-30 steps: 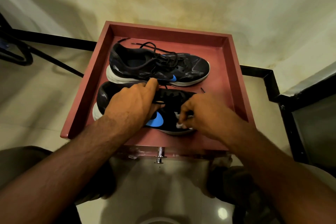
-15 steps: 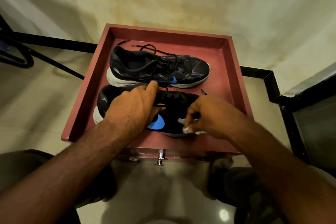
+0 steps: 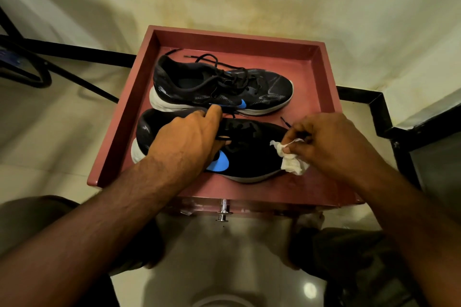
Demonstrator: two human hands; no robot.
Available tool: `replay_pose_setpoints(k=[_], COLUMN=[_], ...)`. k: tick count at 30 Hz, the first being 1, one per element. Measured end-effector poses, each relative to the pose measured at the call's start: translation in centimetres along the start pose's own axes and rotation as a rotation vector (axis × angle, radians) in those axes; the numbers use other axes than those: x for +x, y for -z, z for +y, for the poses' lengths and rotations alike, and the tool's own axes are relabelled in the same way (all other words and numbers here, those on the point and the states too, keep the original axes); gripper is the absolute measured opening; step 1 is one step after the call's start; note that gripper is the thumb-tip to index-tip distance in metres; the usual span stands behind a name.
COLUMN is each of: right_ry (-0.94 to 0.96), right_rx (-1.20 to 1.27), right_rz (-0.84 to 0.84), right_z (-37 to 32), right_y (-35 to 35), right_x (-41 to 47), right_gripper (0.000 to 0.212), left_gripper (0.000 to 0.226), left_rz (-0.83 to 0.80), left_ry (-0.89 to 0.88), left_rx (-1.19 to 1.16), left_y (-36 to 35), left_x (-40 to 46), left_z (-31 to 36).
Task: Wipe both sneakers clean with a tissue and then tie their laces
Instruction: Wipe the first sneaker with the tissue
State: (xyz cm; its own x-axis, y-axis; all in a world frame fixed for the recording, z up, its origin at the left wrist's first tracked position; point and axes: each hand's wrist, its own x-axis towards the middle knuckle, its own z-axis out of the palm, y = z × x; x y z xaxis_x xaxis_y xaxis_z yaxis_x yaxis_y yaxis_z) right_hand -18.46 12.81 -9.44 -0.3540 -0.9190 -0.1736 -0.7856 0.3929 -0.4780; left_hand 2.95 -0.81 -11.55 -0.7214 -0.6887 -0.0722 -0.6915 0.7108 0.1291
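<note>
Since the earlier frame the right hand (image 3: 331, 147) has slid toward the near sneaker's (image 3: 249, 157) toe, its grip pinching the crumpled tissue (image 3: 290, 162) against the toe. Left hand (image 3: 189, 142) curls over that sneaker's collar and laces. Far sneaker (image 3: 222, 87) lies just behind, both on the red bench (image 3: 119, 137).

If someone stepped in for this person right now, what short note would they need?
Left hand: grips the near sneaker at its collar, steadying it.
Right hand: pinches a crumpled tissue at that sneaker's toe.
Both sneakers lie in the red tray, the far sneaker behind.
Done: wiping is under way on the near one.
Left: how clean either is, I cannot tell; both pairs of laces look untied.
</note>
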Motion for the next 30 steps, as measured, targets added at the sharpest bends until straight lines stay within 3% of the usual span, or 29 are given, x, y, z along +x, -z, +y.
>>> replay_pose_setpoints(k=[7, 9, 11, 14, 17, 21, 25, 27, 30], right_ry=[0.272, 0.311, 0.218, -0.084, 0.057, 0.215, 0.112, 0.074, 0.027], right_rx=[-0.194, -0.252, -0.370, -0.378, -0.292, -0.124, 0.245, 0.340, 0.306], right_rz=[-0.162, -0.151, -0.162, -0.375, -0.220, -0.275, 0.020, 0.240, 0.416], right_z=[-6.1, -6.0, -4.7, -3.1, -4.1, -5.2, -3.0, -1.5, -0.1], right_y=[-6.1, -5.7, -3.6, 0.0, -1.6, -4.2, -1.3, 0.0, 0.8], right_x=[0.2, 0.0, 0.5, 1.3, 0.8, 0.2, 0.4, 0.8, 1.4], right_gripper=[0.027, 0.022, 0.016, 0.017, 0.017, 0.022, 0.004, 0.003, 0.004], left_gripper=[0.048, 0.049, 0.057, 0.055, 0.048, 0.056, 0.077, 0.098, 0.113], left_rz=[-0.030, -0.036, -0.034, -0.014, -0.007, -0.012, 0.187, 0.112, -0.225], left_ry=[0.005, 0.008, 0.003, -0.012, -0.025, -0.087, -0.138, -0.164, -0.145], left_rx=[-0.026, -0.038, -0.038, -0.053, -0.068, -0.066, 0.065, 0.145, 0.223], left_y=[0.1, 0.3, 0.5, 0.4, 0.5, 2.0, 5.2, 5.8, 5.1], left_x=[0.1, -0.1, -0.3, -0.6, -0.5, -0.6, -0.8, -0.7, -0.6], left_z=[-0.1, -0.1, -0.1, -0.1, 0.0, -0.4, -1.9, -2.9, -3.3])
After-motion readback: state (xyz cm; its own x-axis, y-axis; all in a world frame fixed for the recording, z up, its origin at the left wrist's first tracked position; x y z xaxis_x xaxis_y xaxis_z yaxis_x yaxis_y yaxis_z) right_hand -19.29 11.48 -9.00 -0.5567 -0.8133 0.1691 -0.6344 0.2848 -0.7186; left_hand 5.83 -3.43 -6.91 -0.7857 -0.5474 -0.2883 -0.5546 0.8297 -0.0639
